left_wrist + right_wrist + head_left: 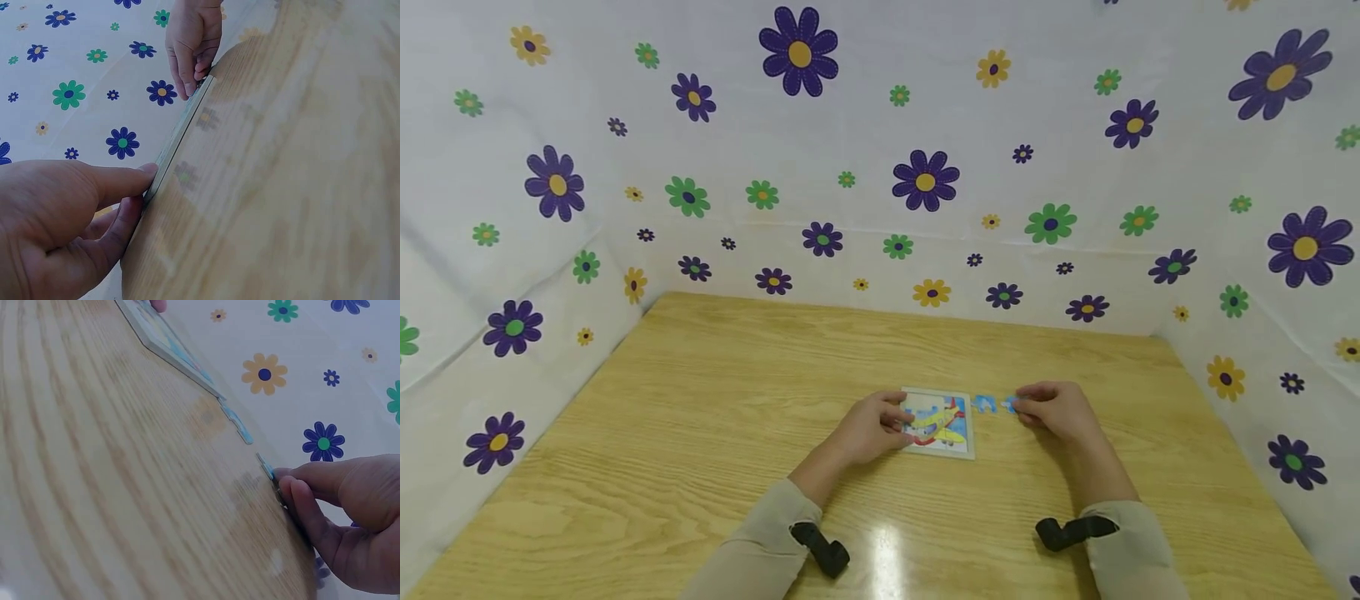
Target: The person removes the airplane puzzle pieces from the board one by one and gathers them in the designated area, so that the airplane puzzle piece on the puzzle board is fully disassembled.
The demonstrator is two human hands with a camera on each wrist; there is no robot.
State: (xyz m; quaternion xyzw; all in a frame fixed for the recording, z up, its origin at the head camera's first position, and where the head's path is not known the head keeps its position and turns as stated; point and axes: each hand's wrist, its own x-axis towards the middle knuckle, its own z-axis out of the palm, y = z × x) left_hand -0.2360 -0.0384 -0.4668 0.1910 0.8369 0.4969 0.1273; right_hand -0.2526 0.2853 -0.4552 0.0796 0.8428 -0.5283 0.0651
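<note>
A square jigsaw puzzle board [971, 437] with a pale rim lies on the table, picturing a yellow and red airplane on blue. Pale bare backing shows in its upper left part. My left hand [868, 427] holds the board at its left side, thumb and fingers at the edge. Just right of the board lies a loose blue and white puzzle piece [985, 405]. Farther right, my right hand [1062, 410] pinches another blue puzzle piece [267, 467] between thumb and fingers, at the tabletop. Those fingers hide part of that piece.
The wood-grain table [715, 417] extends around the board on all sides. A white cloth with printed flowers [850, 125] stands behind it and along both sides. Dark wrist cameras [822, 550] are strapped over both sleeves.
</note>
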